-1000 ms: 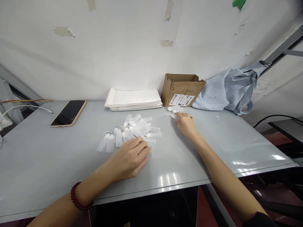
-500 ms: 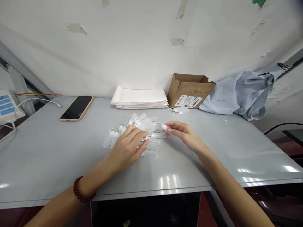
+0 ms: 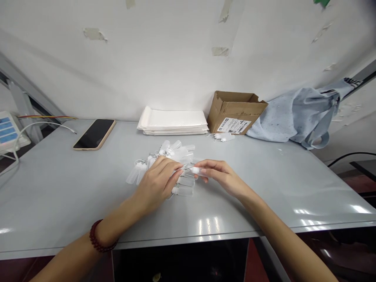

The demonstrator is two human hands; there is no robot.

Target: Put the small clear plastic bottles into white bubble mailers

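A heap of small clear plastic bottles (image 3: 173, 154) with key rings lies in the middle of the grey table (image 3: 264, 176). My left hand (image 3: 158, 184) rests on the near side of the heap, fingers curled and pinching at a ring beside the bottles. My right hand (image 3: 219, 176) meets it from the right, pinching a small white-capped bottle (image 3: 194, 170) at the fingertips. One clear bottle (image 3: 182, 191) lies just below my left fingers. A few more small white pieces (image 3: 223, 136) sit farther back near the box.
A stack of white bags (image 3: 173, 121) lies against the wall, an open cardboard box (image 3: 236, 113) to its right, then a blue cloth bag (image 3: 302, 113). A phone (image 3: 94, 134) lies at the back left, with cables and a device (image 3: 8, 131) at the left edge.
My right hand left the small pile by the box and came back with a little bottle to the heap, meeting my left hand. My left fingers shifted up onto the heap.
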